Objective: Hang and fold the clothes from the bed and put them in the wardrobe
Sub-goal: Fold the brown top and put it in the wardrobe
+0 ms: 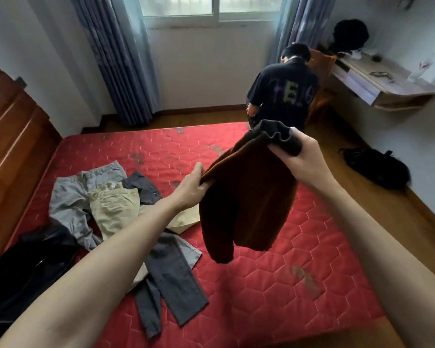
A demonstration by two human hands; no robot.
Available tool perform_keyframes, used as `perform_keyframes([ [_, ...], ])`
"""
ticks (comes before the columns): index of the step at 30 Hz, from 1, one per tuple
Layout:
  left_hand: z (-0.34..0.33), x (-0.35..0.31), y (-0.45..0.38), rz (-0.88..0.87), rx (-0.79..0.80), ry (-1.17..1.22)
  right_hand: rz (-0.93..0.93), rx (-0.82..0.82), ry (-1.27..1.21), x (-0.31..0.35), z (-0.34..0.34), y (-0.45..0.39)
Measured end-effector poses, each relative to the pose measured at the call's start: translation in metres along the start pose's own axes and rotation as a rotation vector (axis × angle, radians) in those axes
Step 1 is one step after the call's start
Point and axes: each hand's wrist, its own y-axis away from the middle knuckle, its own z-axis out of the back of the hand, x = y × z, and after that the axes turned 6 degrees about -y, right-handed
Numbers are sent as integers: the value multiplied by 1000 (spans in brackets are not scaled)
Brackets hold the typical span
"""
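Note:
A dark brown sweater (246, 202) with a black ribbed hem hangs in the air over the red quilted mattress (286, 285). My left hand (190, 188) pinches its left edge. My right hand (299, 156) grips the bunched black ribbing at the top. On the mattress to the left lie grey trousers (68, 197), beige trousers (113, 209), dark grey trousers (171, 280) and a black garment (35, 262) near the headboard. No wardrobe is in view.
A wooden headboard (13, 151) runs along the left. Another person in a black T-shirt (284, 89) stands beyond the bed's far edge, by an orange chair (322, 71). A wall shelf (387, 79) juts out at right, and a black bag (377, 167) lies on the floor.

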Motion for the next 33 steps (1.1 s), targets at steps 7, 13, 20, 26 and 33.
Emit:
perform_keyframes([
  [7,-2,-16,18,-69,131,85,-42,-76,121,12,27,58],
  [13,-1,-39,9,25,372,200,-51,-41,34,30,58,42],
  [20,-61,-14,-32,-5,-9,26,-242,49,383,-77,65,-10],
  [26,-129,54,-94,184,105,30,-438,239,464,-238,29,-36],
  [33,-181,156,-169,231,408,-220,-504,233,362,-386,-28,-49],
])
